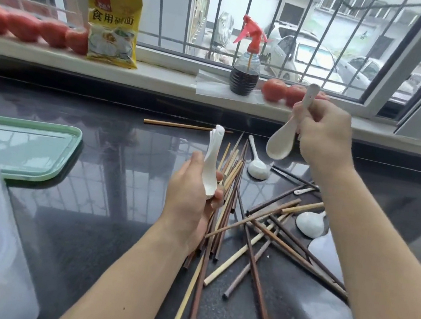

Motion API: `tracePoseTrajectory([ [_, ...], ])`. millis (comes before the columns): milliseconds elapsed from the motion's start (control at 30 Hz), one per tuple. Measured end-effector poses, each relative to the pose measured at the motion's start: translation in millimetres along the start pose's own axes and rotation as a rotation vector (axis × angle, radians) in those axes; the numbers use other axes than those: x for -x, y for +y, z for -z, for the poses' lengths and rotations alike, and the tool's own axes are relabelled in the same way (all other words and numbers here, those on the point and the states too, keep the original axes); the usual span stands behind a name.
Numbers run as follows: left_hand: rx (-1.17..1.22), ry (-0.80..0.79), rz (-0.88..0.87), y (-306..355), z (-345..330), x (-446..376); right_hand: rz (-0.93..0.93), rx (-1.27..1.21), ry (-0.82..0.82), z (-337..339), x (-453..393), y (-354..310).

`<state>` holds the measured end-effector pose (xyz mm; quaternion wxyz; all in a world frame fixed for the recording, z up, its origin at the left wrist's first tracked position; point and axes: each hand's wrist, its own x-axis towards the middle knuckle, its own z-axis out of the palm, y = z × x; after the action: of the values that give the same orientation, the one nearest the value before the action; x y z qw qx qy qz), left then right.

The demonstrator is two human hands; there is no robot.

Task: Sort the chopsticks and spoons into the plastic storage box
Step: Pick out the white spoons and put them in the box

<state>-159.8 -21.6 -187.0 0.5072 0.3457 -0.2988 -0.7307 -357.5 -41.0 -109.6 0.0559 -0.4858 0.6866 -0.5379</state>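
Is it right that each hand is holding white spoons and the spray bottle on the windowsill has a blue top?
Not quite. The head view shows the spray bottle on the windowsill has a red top. The rest is right: the left hand and right hand each hold white spoons.

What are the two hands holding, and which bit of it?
The left hand grips a nested stack of white ceramic soup spoons around their bowls. The right hand holds one white ceramic soup spoon by its handle.
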Motion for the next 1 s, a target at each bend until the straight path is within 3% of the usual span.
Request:
tracePoseTrajectory([
  [67,0.005,-0.056,0.026,-0.9,-6.2,10.3,-0.120,-0.364,-0.128,2.3,51.4,-22.2],
  [167,-0.060,-0.171,0.045,-8.3,-17.6,26.8,-0.174,-0.507,-0.163,-10.7,93.3,-15.1],
  [333,-0.068,-0.247,0.061,-19.7,-21.2,34.8,-0.258,-0.529,-0.076,-27.4,114.8,3.9],
  [600,-0.043,-0.188,0.056,-21.3,-9.2,25.7,-0.253,-0.430,-0.210,-41.5,125.3,13.2],
  [667,-0.041,-0.149,0.036,-20.1,-5.8,22.2,-0.188,-0.284,-0.211,-45.9,124.6,17.6],
  [833,-0.045,-0.073,-0.006,-14.4,1.1,16.9,-0.081,0.269,0.123,-14.0,93.9,38.2],
  [933,-0.031,-0.083,-0.005,-12.7,0.9,17.1,-0.162,0.748,-0.122,17.4,44.0,54.3],
  [1000,-0.023,-0.087,-0.001,-12.1,1.1,17.2,-0.101,1.022,-0.345,24.1,25.7,61.9],
])
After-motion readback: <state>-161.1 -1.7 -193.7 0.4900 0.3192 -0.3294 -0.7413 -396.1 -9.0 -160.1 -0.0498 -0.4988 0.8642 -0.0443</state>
